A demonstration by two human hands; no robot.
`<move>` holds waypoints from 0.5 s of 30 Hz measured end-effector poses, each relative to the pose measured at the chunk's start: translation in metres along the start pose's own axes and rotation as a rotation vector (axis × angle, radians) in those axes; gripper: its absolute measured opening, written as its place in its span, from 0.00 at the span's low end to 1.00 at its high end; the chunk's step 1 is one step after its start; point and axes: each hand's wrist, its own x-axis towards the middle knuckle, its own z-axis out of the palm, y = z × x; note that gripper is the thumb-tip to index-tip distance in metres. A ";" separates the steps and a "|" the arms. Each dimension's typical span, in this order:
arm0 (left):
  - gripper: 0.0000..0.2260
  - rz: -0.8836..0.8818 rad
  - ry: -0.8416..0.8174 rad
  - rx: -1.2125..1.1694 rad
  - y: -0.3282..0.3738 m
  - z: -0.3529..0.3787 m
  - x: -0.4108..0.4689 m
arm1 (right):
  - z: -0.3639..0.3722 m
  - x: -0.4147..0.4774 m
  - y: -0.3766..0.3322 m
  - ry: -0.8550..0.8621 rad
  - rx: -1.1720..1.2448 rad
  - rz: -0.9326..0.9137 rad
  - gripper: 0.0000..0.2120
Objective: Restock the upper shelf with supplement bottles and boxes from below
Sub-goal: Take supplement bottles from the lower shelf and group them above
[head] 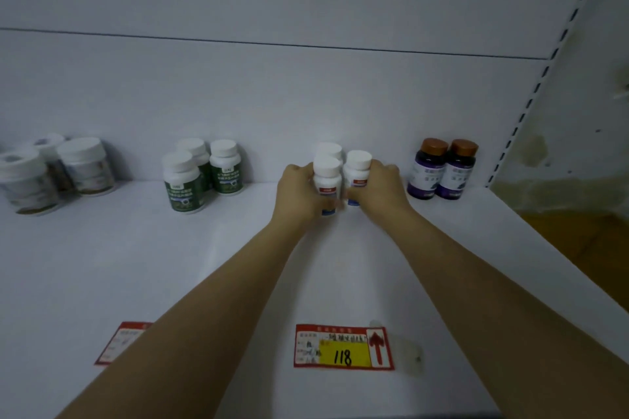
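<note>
Three white supplement bottles with white caps stand clustered at the back of the white shelf [476, 248]. My left hand [299, 196] grips the front-left white bottle [327, 177], fingers wrapped round its left side. My right hand [379, 196] grips the right white bottle [357, 168] from its right side. A third white bottle [329, 149] stands behind them, only its cap showing. Both forearms reach in from the bottom of the view.
Two purple bottles with brown caps [442, 170] stand right of my hands. Three green-labelled bottles [200, 177] stand left, wide white jars [58, 170] at far left. Red price tags [343, 347] lie near the front edge. A slotted upright [531, 102] bounds the shelf at right.
</note>
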 end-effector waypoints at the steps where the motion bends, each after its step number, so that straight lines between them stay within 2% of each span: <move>1: 0.17 0.001 0.000 0.007 -0.001 0.001 0.002 | 0.002 0.003 -0.001 0.012 -0.017 -0.002 0.27; 10: 0.23 0.014 -0.020 0.106 -0.007 0.008 0.010 | 0.010 0.020 -0.001 0.070 0.013 -0.031 0.26; 15: 0.22 -0.012 -0.008 0.116 -0.006 0.012 0.009 | 0.012 0.022 0.001 0.053 -0.016 -0.061 0.26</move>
